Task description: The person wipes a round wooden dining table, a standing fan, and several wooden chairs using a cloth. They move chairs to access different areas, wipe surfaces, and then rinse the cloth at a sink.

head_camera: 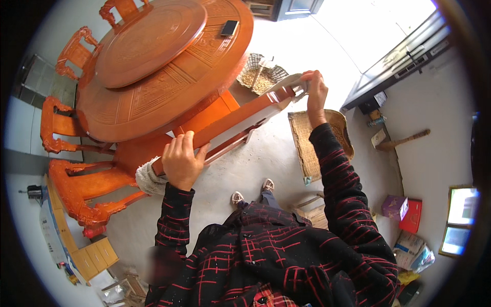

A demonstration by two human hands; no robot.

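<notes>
A long wooden bench or chair back [230,121] with a reddish-brown top rail lies across in front of me, beside the carved round table [165,99]. My left hand [183,159] grips the rail near its left end, fingers over the top and thumb on the near side. A grey cloth [150,179] hangs over that end. At the far right end, my right hand [315,90] holds another greyish cloth [300,85] against the rail's corner. The fingertips there are partly hidden in the cloth.
Carved wooden chairs [82,184] ring the table, which bears a turntable [149,42] and a dark phone-like object [230,28]. A wicker basket [249,78] and a woven scoop-shaped tray [305,153] stand on the floor. A brush or short broom [402,140] is by the right wall.
</notes>
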